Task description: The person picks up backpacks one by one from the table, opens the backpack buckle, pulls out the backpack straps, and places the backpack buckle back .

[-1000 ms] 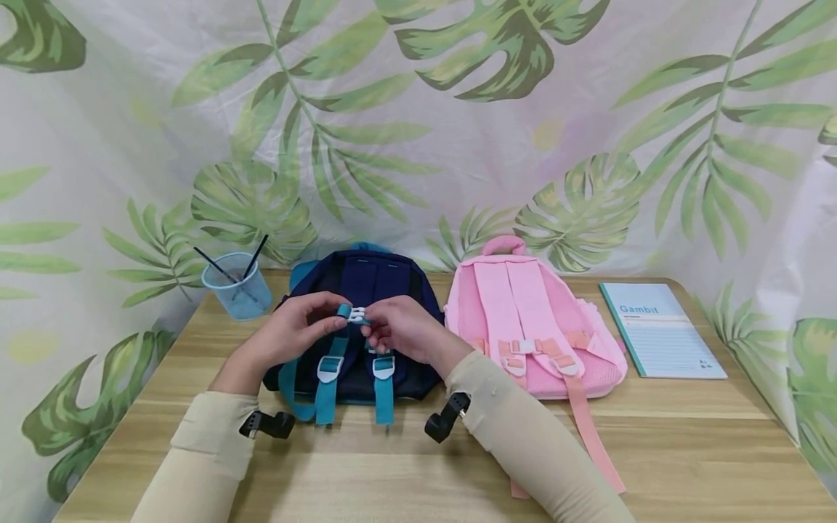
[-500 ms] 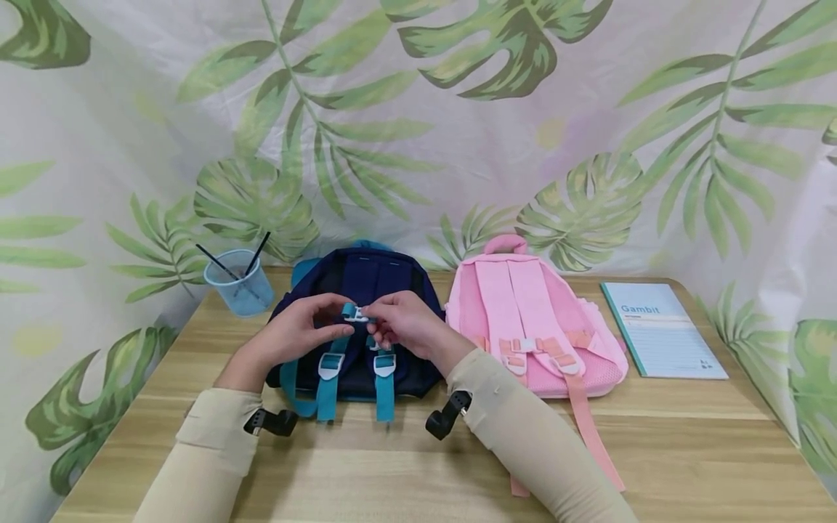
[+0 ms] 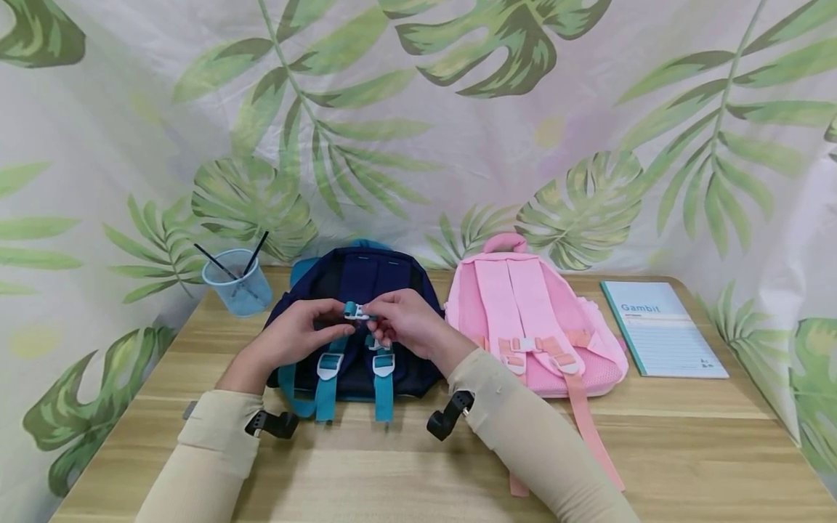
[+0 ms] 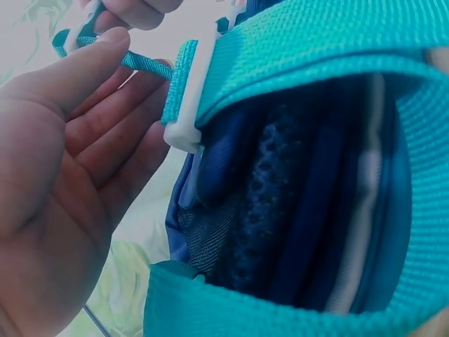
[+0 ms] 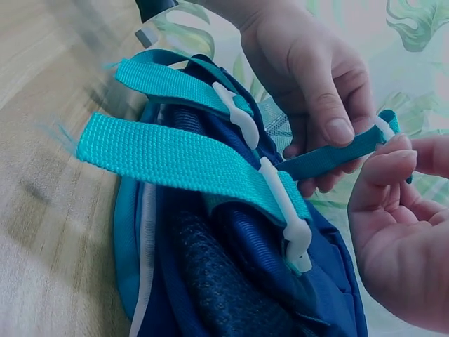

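A navy backpack (image 3: 375,272) with teal straps lies on the table, its shoulder straps facing up. Above it, a white buckle (image 3: 356,312) on a narrow teal strap (image 5: 330,153) is raised between the two hands. My right hand (image 3: 408,323) pinches the buckle's right side with thumb and fingers. On the other side, my left hand (image 3: 297,334) has its thumb across the teal strap and its fingers behind it, the fingers fairly straight. Wide teal webbing (image 5: 161,151) with white adjusters (image 5: 284,207) hangs below. The buckle is mostly covered by fingertips in the right wrist view.
To the right lies a pink backpack (image 3: 503,290) with a loose peach strap (image 3: 588,428). A "Gambit" notebook (image 3: 663,330) is farther right. A blue mesh cup (image 3: 238,290) with two dark sticks stands at back left. Leaf-print cloth (image 3: 458,145) hangs behind the wooden table (image 3: 373,472).
The left thumb and index finger have spread apart and slid off the buckle's left end. The right hand has stayed on the buckle, shifting up slightly.
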Motion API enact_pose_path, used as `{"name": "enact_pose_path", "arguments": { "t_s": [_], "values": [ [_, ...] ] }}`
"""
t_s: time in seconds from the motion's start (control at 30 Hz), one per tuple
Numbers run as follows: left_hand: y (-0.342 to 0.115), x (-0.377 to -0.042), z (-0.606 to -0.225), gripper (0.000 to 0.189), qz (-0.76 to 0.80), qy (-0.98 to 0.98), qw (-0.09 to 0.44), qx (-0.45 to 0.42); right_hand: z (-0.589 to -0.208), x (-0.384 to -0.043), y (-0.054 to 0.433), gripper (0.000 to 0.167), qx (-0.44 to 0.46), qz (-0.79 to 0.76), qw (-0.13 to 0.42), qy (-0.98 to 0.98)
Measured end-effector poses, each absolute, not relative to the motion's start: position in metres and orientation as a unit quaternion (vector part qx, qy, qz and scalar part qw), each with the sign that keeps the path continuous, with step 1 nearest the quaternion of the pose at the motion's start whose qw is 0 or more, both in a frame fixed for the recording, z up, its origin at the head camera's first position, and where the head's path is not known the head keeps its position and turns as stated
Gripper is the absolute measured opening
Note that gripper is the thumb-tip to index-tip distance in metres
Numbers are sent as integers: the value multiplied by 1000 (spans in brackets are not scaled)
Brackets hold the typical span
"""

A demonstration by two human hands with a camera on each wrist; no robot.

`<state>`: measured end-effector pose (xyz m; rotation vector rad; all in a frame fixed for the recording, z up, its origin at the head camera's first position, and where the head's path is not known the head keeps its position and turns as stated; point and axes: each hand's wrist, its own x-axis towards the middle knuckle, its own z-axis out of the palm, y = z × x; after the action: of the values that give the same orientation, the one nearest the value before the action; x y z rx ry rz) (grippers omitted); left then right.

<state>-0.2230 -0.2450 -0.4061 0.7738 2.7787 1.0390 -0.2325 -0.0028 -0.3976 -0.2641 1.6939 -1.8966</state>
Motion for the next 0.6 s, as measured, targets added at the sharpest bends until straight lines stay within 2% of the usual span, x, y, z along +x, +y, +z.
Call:
{"name": "enact_pose_path", "arguments": {
  "t_s": [0.33,0.6],
  "values": [
    [-244,-224,-410,16,327,906,44,266,-390,-232,0,23,-118,-723,264,627],
    [-246,-224,-411,15,328,906,36,265,-388,-232,1,26,-123,-723,270,624]
  ]
}}
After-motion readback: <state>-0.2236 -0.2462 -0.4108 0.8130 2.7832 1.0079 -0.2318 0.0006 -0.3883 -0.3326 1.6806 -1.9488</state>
